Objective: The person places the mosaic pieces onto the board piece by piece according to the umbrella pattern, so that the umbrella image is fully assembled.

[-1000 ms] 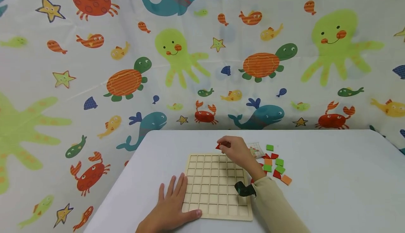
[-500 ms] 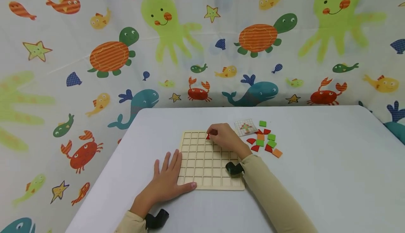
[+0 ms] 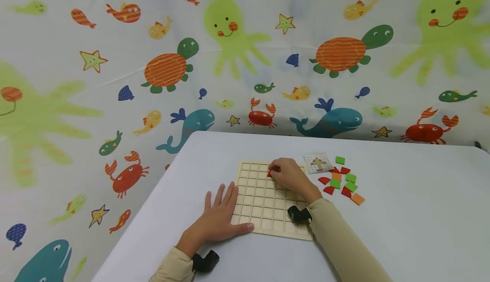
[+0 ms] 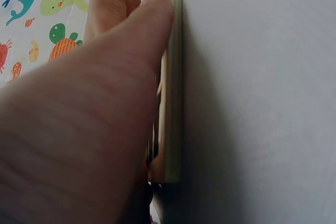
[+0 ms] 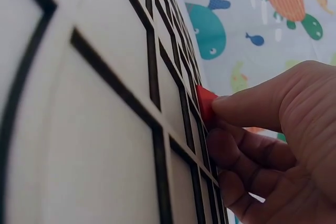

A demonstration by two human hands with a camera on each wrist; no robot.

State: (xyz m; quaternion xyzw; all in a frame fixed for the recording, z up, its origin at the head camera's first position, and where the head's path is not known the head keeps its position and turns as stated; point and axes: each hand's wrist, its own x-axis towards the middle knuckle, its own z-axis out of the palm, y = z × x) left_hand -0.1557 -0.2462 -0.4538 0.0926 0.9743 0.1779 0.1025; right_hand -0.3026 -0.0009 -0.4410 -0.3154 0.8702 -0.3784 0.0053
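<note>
A wooden board divided into square cells lies flat on the table. Between thumb and fingers, my right hand pinches a small red tile at the board's far part; the right wrist view shows the tile touching or very near the grid, though its full outline is hidden by the fingertips. My left hand lies with spread, straight fingers along the board's left edge, its thumb across the near left corner. In the left wrist view, the thumb rests against the board's side.
Right of the board lie loose red quarter-round tiles, green square tiles and orange square tiles. A pattern card with a gridded picture lies beyond the board's far right corner. A sea-animal printed curtain hangs behind the white table.
My right hand has brought the red tile from beyond the board's far edge down to a cell near that edge. The left hand stays at the board; the head view has shifted.
</note>
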